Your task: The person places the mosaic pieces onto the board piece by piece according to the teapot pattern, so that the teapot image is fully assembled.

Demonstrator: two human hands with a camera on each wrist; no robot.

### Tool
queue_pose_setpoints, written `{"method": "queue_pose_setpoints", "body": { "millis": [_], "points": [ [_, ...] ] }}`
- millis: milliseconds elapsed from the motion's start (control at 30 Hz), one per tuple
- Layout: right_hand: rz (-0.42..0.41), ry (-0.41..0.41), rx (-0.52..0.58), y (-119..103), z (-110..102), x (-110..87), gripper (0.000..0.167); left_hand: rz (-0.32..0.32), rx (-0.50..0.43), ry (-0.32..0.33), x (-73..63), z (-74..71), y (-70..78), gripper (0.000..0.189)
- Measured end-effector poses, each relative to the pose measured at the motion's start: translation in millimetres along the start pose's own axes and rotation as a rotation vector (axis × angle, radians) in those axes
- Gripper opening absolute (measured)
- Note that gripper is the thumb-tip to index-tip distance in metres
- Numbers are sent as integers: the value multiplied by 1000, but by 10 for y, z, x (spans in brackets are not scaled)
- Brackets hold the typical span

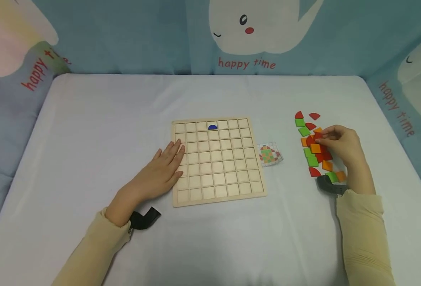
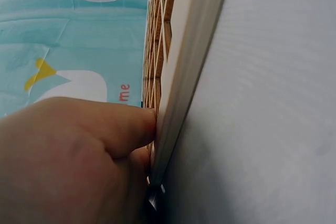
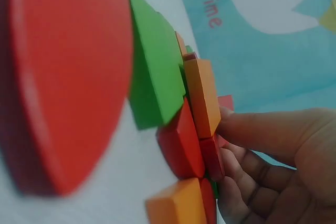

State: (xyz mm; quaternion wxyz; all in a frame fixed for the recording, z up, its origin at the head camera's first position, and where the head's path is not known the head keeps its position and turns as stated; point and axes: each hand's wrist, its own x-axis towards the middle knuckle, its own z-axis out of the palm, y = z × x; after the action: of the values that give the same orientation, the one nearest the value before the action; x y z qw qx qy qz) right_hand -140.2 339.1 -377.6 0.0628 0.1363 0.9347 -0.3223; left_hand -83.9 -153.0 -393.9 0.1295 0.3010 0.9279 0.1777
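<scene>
My left hand [image 1: 162, 172] lies with fingers stretched over the left edge of a square wooden grid board [image 1: 265, 193]; its thumb touches the rim in the left wrist view. A blue half-circle tile [image 1: 212, 127] sits in a cell of the board's far row. To the right, my right hand [image 1: 344, 145] pinches a red tile [image 1: 318, 135] between thumb and fingers, over a loose pile of tiles. Around it are an orange square tile [image 1: 315, 148], green square tiles [image 3: 157, 61] and red quarter-circle tiles [image 1: 314, 172]. The held tile is mostly hidden in the right wrist view.
A small printed pattern card [image 1: 276, 158] lies between the board and the pile, against the board's right edge. White cloth [image 1: 124, 107] covers the table. A blue curtain [image 1: 132, 35] with cartoon prints stands behind and at both sides.
</scene>
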Motion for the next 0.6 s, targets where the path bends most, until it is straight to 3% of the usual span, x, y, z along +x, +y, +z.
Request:
{"method": "queue_pose_setpoints", "body": {
  "millis": [200,400,600],
  "points": [
    [45,3,-5,130,-13,2,44,-2,-3,-25,13,-16,42,63],
    [-70,57,78,338,-9,184,35,-13,12,-37,29,-41,43,64],
    [-216,-49,225,-221,-40,-19,21,-31,8,-48,0,-53,22,65]
  ]
}}
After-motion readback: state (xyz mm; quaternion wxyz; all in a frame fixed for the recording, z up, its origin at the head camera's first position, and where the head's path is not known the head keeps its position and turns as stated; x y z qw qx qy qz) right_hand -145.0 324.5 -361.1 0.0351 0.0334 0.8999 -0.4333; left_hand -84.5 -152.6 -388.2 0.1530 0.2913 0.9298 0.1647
